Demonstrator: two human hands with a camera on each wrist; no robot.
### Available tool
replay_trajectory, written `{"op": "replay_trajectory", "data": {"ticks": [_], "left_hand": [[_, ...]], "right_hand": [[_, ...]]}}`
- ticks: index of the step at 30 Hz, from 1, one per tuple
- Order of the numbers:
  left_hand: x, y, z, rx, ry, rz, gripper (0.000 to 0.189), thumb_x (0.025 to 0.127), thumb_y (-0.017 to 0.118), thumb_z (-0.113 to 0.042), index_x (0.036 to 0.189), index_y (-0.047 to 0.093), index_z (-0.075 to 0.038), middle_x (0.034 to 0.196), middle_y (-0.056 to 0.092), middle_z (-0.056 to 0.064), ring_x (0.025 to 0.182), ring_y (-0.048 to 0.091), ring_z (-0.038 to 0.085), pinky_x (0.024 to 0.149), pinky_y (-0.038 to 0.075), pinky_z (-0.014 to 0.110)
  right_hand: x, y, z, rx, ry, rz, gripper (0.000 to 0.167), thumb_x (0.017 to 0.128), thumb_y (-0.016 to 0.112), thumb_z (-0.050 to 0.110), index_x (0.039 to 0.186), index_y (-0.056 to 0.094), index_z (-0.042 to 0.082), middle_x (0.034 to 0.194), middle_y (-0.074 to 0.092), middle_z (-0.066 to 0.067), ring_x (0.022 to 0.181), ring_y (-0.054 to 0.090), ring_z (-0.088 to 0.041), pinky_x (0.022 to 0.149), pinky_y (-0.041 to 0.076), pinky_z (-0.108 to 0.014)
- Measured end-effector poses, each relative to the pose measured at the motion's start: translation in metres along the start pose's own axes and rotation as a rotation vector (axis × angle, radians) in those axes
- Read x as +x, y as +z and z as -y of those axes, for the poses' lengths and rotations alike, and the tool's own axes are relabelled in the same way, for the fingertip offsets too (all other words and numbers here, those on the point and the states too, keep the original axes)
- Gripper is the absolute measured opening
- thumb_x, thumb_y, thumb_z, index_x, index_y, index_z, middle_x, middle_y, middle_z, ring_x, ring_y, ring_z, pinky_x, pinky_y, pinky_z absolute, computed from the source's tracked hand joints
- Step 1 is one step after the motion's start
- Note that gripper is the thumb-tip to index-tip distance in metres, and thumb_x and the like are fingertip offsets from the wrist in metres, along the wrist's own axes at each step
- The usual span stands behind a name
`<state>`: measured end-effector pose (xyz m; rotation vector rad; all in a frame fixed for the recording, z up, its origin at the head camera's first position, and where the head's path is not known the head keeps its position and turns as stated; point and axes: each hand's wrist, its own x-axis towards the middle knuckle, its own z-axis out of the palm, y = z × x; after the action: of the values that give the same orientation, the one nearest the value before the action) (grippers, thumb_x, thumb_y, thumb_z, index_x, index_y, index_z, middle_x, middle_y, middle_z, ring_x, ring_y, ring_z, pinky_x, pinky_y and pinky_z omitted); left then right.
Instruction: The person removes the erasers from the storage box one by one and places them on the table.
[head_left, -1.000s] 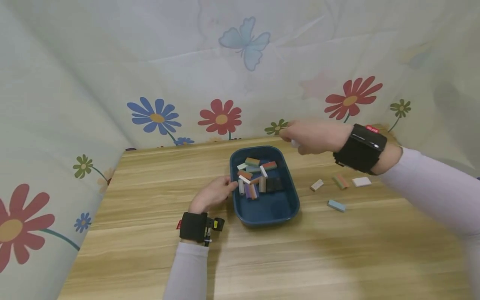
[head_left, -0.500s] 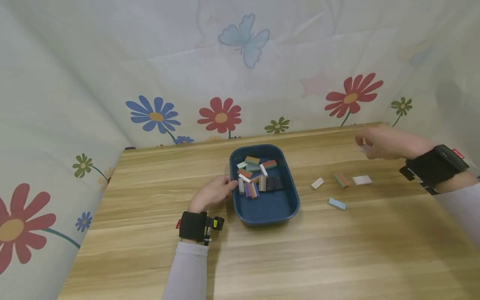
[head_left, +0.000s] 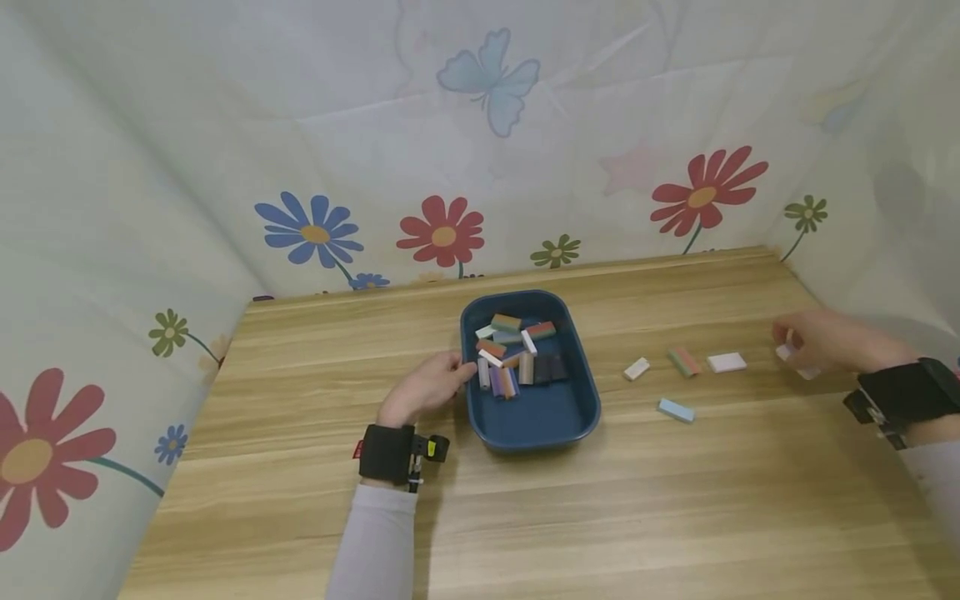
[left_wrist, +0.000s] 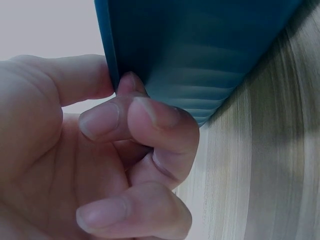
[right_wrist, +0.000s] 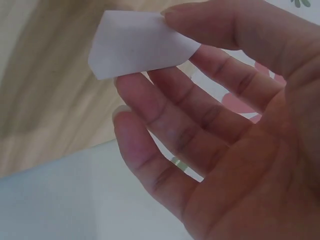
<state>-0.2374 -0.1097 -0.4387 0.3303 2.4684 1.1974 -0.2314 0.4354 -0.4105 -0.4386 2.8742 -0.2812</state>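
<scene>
My left hand (head_left: 426,385) pinches the left rim of a dark blue tub (head_left: 536,414), thumb on one side of the wall and fingers curled on the other, as the left wrist view shows. Inside the tub lie several small coloured and white blocks (head_left: 506,322). Over at the right end of the table, my right hand (head_left: 843,337) holds a white slanted-end block (right_wrist: 142,42) between thumb and fingertips. It is held low, close over the wood, just right of a flat white block (head_left: 727,362).
On the table right of the tub lie a striped green and orange block (head_left: 684,362), a small cream block (head_left: 637,369) and a light blue block (head_left: 677,410). A flower-printed cloth (head_left: 637,100) hangs behind and at both sides of the wooden table (head_left: 300,367).
My right hand has moved from beyond the tub's far right corner to the right, then lower and nearer, carrying the white block. The left hand and the tub have stayed put.
</scene>
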Motion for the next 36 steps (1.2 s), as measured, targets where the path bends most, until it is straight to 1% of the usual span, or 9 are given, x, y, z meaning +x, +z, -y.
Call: {"op": "replay_trajectory", "data": {"ticks": [9,16,20,23,25,27,30,33,36], "left_hand": [[-0.001,0.000,0.001,-0.033,-0.012,-0.004,0.032,0.105,0.046,-0.028,0.082,0.053,-0.007,0.069,0.046,0.002,0.059,0.043,0.018,0.056,0.032,0.031],[0.000,0.000,0.000,-0.040,-0.004,0.000,0.032,0.105,0.046,-0.028,0.082,0.052,-0.006,0.069,0.045,0.002,0.058,0.042,0.018,0.055,0.031,0.030],[0.000,0.000,-0.001,-0.031,0.000,-0.001,0.033,0.105,0.046,-0.028,0.084,0.053,-0.004,0.069,0.045,0.002,0.057,0.041,0.018,0.055,0.031,0.031],[0.000,-0.001,-0.002,-0.025,-0.004,0.001,0.033,0.105,0.046,-0.029,0.085,0.053,-0.004,0.069,0.045,0.002,0.057,0.041,0.018,0.055,0.031,0.031],[0.000,-0.001,-0.003,-0.023,-0.006,0.001,0.032,0.105,0.046,-0.029,0.085,0.053,-0.004,0.069,0.045,0.003,0.057,0.041,0.018,0.055,0.031,0.031],[0.000,-0.001,-0.004,-0.015,-0.005,-0.001,0.032,0.105,0.046,-0.029,0.085,0.053,-0.005,0.069,0.045,0.002,0.058,0.042,0.018,0.055,0.031,0.031],[0.000,-0.001,-0.004,-0.012,-0.005,-0.003,0.031,0.105,0.046,-0.028,0.084,0.054,-0.005,0.069,0.046,0.003,0.058,0.042,0.018,0.055,0.031,0.031],[0.000,0.000,-0.004,-0.009,-0.007,-0.004,0.031,0.105,0.046,-0.028,0.085,0.054,-0.006,0.069,0.046,0.003,0.059,0.043,0.018,0.055,0.032,0.031],[0.000,0.000,-0.004,-0.013,-0.012,0.000,0.031,0.105,0.046,-0.028,0.085,0.053,-0.006,0.070,0.046,0.003,0.059,0.043,0.018,0.055,0.032,0.031]], "right_hand": [[-0.003,0.008,-0.006,-0.004,0.012,-0.005,0.023,0.072,0.072,-0.001,0.092,0.060,0.001,0.081,0.059,-0.005,0.074,0.055,-0.023,0.061,0.045,-0.037],[0.002,0.017,-0.008,-0.066,-0.021,-0.015,0.019,0.071,0.072,0.002,0.087,0.061,0.004,0.075,0.058,0.000,0.068,0.052,-0.019,0.060,0.044,-0.037],[0.002,0.018,-0.008,-0.078,-0.017,-0.023,0.018,0.072,0.072,0.003,0.086,0.061,0.003,0.075,0.058,-0.001,0.068,0.052,-0.019,0.061,0.044,-0.038],[0.003,0.018,-0.009,-0.079,-0.009,-0.034,0.023,0.072,0.073,0.005,0.090,0.061,-0.001,0.078,0.062,-0.007,0.071,0.057,-0.025,0.064,0.046,-0.043],[0.002,0.017,-0.010,-0.069,0.007,-0.031,0.035,0.073,0.075,0.009,0.100,0.059,-0.008,0.087,0.064,-0.021,0.079,0.061,-0.036,0.071,0.048,-0.050],[0.001,0.013,-0.009,-0.065,0.029,-0.024,0.052,0.076,0.078,0.014,0.112,0.054,-0.015,0.101,0.061,-0.035,0.092,0.059,-0.049,0.079,0.046,-0.057],[0.000,-0.001,-0.004,-0.083,0.056,-0.028,0.073,0.078,0.080,0.022,0.125,0.043,-0.020,0.118,0.049,-0.045,0.109,0.045,-0.060,0.087,0.040,-0.064],[0.001,-0.022,0.009,-0.119,0.054,-0.061,0.077,0.078,0.082,0.025,0.128,0.042,-0.018,0.119,0.046,-0.045,0.112,0.041,-0.060,0.087,0.039,-0.066],[0.005,-0.046,0.028,-0.159,0.020,-0.112,0.078,0.077,0.083,0.027,0.128,0.044,-0.016,0.119,0.047,-0.044,0.112,0.043,-0.057,0.086,0.041,-0.064]]}}
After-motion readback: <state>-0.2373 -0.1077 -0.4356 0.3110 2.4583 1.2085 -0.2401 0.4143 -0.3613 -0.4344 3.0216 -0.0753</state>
